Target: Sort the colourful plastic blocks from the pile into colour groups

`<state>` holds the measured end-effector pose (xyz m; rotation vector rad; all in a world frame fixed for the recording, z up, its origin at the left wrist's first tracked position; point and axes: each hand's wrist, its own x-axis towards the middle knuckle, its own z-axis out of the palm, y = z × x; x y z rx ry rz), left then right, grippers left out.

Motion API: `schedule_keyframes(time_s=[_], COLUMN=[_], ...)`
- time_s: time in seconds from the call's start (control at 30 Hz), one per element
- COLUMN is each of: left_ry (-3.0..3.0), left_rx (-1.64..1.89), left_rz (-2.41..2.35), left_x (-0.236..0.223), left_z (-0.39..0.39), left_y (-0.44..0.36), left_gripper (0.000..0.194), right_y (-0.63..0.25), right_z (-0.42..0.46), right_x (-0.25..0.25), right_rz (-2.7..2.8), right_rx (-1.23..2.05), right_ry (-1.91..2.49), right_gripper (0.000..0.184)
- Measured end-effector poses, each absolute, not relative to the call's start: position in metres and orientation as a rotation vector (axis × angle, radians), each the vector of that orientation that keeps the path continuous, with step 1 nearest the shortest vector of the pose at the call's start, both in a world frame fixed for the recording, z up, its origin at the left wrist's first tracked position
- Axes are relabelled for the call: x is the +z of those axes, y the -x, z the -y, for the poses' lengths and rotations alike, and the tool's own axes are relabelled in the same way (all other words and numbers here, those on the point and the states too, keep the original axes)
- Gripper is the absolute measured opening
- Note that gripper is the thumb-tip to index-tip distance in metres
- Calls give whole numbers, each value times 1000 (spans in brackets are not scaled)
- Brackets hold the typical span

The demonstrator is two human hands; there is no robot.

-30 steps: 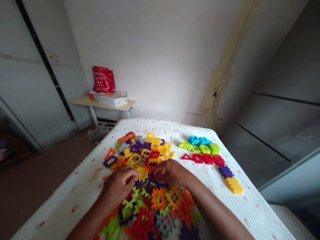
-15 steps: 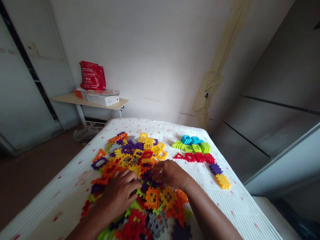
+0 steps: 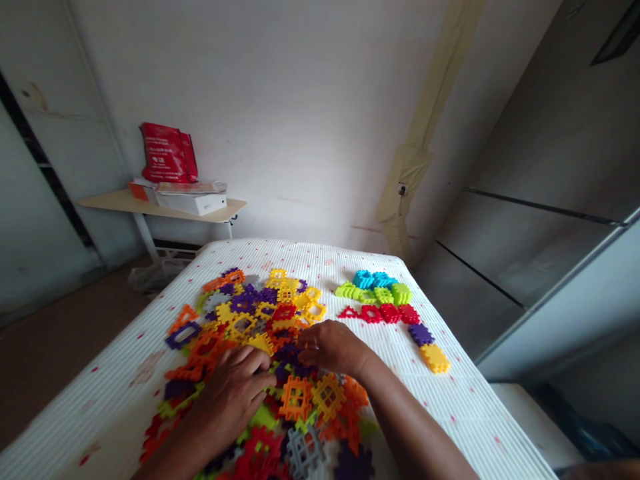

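Observation:
A heap of plastic interlocking building pieces point(image 3: 295, 399) in orange, yellow, red, purple, green and grey spreads over the cloth in front of me. My left hand point(image 3: 235, 387) rests on the heap's left side, its fingers loosely bent and the thumb apart. Opposite it, my right hand point(image 3: 333, 348) reaches in over purple pieces point(image 3: 286, 360), fingers bent downward with a gap before the thumb. Some fingertips are hidden among the pieces, and I see no piece held in either hand. An orange window-shaped piece point(image 3: 296, 398) lies just below, between the hands.
To the right lie sorted groups: blue pieces point(image 3: 375, 279), green pieces point(image 3: 401, 293), red pieces point(image 3: 390, 313), a purple stack point(image 3: 421, 335) and a yellow stack point(image 3: 435, 359). Behind stands a small side table point(image 3: 115, 201) with a red bag point(image 3: 169, 155) and a white box point(image 3: 193, 203).
The whole view has shifted slightly, so things appear farther left. Both hands stay over the middle of the heap, with little movement against the pieces.

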<state>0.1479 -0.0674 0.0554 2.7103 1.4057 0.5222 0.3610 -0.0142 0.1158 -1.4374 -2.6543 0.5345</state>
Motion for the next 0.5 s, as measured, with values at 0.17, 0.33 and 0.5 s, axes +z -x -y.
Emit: schedule_keyframes(time_s=[0.17,0.33,0.5], left_ry=[-2683,-2612,-2607], left_rx=[567,582,593], left_rz=[-1339,-1321,-1308], left_x=[52,52,50], left_z=[67,69,68], left_y=[-146,-149,-147], left_gripper=[22,26,22], right_y=[-367,-369,-370], right_z=[10,7,6], right_x=[114,112,112], right_rz=[2596,2586,2584], right_rx=[556,545,566], right_ry=[1426,1431,1438], right_gripper=[19,18,20])
